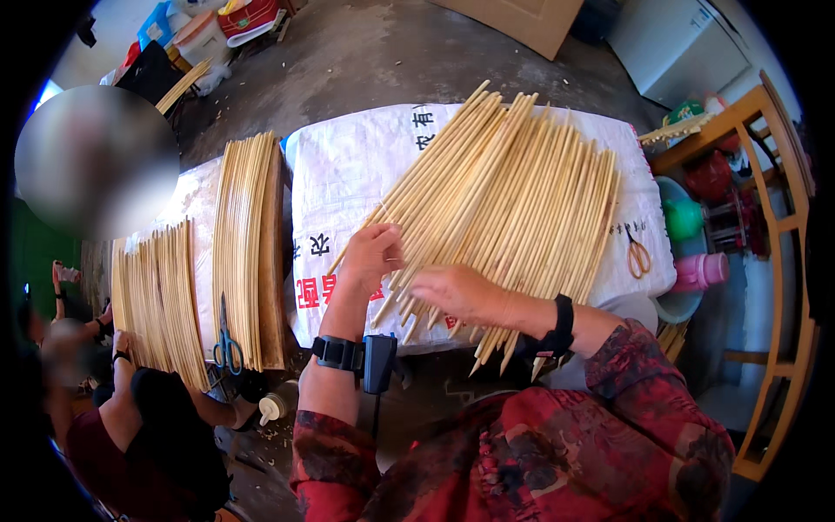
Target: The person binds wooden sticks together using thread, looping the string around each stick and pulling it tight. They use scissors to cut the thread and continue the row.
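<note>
Many pale, slender wooden sticks (539, 209) lie fanned side by side on a white printed sack cloth (326, 174). My left hand (378, 250) is at the left edge of the fan, near the sticks' lower ends, with its fingers curled together. A thin pale strand seems to show just above it; what the fingers hold is too small to make out. Across the lower part of the sticks reaches my right hand (457, 291), fingers bunched and pointing toward the left hand. Its fingertips are partly hidden, so anything in them cannot be made out.
Orange-handled scissors (637, 254) lie right of the sticks. On the left, another person works at a second table with two rows of sticks (156, 296) (241, 235) and blue-handled scissors (228, 344). A wooden chair frame (770, 261) and a pink container (703, 271) stand at the right.
</note>
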The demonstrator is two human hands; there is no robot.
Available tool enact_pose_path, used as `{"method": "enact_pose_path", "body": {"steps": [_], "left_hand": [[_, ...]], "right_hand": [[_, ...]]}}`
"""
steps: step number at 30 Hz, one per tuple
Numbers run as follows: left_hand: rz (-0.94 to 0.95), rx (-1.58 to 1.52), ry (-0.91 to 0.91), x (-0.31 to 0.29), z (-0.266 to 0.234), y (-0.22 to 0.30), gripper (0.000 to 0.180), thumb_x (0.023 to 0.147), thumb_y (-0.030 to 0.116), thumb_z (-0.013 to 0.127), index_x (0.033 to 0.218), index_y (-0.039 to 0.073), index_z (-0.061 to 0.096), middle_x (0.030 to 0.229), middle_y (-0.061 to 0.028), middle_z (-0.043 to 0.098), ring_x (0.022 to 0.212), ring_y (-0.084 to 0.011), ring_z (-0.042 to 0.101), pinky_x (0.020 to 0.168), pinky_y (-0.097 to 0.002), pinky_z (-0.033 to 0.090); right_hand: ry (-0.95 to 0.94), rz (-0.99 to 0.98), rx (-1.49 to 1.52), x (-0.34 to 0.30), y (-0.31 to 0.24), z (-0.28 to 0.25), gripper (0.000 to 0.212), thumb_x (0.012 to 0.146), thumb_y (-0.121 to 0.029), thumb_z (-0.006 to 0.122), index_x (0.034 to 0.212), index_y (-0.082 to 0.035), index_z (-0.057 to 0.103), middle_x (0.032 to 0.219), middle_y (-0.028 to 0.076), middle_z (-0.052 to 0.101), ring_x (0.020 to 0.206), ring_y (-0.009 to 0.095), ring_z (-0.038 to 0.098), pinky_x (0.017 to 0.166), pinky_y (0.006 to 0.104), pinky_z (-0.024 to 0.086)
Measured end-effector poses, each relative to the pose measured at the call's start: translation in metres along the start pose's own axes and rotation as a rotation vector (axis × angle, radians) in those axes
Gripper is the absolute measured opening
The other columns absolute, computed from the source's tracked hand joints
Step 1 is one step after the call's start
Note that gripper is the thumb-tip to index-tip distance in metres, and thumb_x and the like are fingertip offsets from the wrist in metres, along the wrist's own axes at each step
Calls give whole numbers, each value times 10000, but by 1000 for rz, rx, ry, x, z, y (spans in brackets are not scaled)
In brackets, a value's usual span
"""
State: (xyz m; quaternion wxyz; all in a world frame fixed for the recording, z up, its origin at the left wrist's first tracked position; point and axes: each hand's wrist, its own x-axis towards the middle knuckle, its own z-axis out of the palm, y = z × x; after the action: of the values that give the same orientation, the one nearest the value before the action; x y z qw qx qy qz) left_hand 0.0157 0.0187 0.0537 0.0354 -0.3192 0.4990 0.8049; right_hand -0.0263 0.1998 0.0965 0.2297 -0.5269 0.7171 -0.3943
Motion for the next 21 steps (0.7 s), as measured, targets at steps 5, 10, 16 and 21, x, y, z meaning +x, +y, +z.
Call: {"method": "enact_pose_path", "body": {"steps": [5, 10, 16, 21], "left_hand": [[335, 310, 342, -1, -13, 3, 164, 861, 138, 539, 893, 5, 630, 579, 19, 465, 480, -52, 399, 444, -201, 356], [435, 169, 360, 15, -14, 13, 171, 859, 133, 538, 937, 3, 620, 797, -74, 600, 687, -120, 567, 539, -221, 440], [535, -28, 73, 66, -52, -13, 176, 868, 144, 531, 953, -1, 582, 940, -104, 604, 958, -241, 607, 678, -334, 518], [323, 18, 160, 49, -22, 4, 152, 882, 144, 518, 936, 19, 585, 828, -69, 590, 641, -143, 542, 553, -264, 459]], "right_hand": [[268, 202, -206, -41, 38, -50, 212, 876, -190, 485, 883, -20, 612, 814, 139, 571, 721, 286, 567, 694, 347, 464], [226, 234, -463, -64, 85, -62, 166, 817, -204, 522, 787, -50, 577, 739, 155, 560, 721, 323, 568, 647, 415, 468], [436, 616, 122, -84, 82, -57, 141, 798, -166, 507, 818, -53, 590, 763, 160, 603, 741, 359, 577, 670, 419, 467], [607, 424, -266, -115, 114, -73, 173, 799, -129, 515, 888, -11, 604, 805, 153, 623, 777, 327, 595, 715, 394, 475]]}}
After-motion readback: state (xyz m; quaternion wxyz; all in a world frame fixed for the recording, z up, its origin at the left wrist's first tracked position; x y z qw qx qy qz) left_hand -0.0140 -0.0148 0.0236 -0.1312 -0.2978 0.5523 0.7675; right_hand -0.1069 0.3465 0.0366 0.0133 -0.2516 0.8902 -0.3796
